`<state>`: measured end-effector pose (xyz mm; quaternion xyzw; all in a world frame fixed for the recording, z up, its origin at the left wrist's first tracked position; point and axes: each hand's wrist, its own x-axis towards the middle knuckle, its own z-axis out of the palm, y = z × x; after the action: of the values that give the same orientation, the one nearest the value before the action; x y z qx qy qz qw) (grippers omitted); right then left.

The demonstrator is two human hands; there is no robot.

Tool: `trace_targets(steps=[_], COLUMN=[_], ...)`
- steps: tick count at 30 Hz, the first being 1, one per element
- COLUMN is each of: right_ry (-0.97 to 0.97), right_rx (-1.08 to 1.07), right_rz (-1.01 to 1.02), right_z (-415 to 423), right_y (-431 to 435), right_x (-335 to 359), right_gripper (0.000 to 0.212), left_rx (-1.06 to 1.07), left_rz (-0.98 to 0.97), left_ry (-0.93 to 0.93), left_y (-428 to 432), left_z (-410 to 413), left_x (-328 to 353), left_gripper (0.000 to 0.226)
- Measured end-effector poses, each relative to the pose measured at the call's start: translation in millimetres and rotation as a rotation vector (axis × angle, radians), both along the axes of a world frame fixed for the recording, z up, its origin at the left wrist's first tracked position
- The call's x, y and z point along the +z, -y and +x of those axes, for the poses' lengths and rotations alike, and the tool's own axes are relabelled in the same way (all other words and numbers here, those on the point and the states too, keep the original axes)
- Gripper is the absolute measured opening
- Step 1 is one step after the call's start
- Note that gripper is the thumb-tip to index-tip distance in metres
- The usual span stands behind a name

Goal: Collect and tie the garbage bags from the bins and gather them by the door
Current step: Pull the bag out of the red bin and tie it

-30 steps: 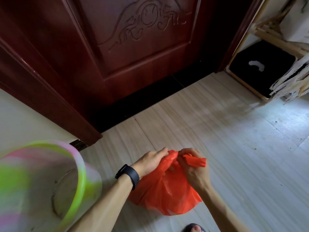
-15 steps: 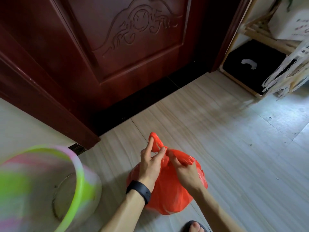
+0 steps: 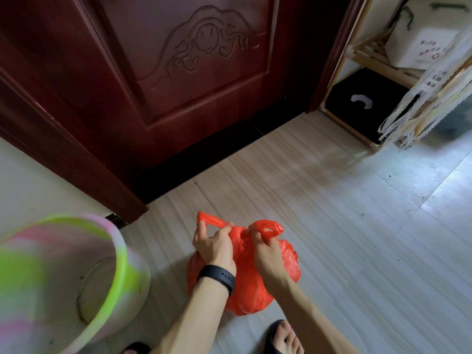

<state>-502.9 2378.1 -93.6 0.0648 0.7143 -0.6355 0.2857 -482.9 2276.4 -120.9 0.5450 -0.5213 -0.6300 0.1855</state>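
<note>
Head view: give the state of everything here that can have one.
Red plastic garbage bag: on floor, mid-tie.
Left-hand grip: holds the bag's left handle loop.
Right-hand grip: holds its right handle loop.
Dark red carved wooden door: shut.
Pink-and-green plastic bin: no bag inside.

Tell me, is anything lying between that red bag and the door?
Nothing visible. The red garbage bag, held at its handles by the left hand and right hand, sits on bare floor before the wooden door; the pastel bin stands off to its left.
</note>
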Motion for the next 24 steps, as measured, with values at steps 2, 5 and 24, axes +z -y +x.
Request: trace_targets(steps=[2,5,24], right_ry=[0.049,0.02,0.255], right_rx=[-0.045,-0.121,-0.151], right_rz=[0.061,0.238,-0.07], right_z=[2,-3,17], right_y=[-7,-28,-70], right_x=[-4,-12,-28], right_gripper=[0.038,0.033,0.058], left_rx=[-0.047,-0.061,0.035], left_rz=[-0.098,-0.304,-0.365], left_ry=[-0.014,-0.027,0.338], left_y=[-1,7,25], left_z=[2,10,68], left_x=[9,29,9], left_gripper=[0.086,0.065,0.047])
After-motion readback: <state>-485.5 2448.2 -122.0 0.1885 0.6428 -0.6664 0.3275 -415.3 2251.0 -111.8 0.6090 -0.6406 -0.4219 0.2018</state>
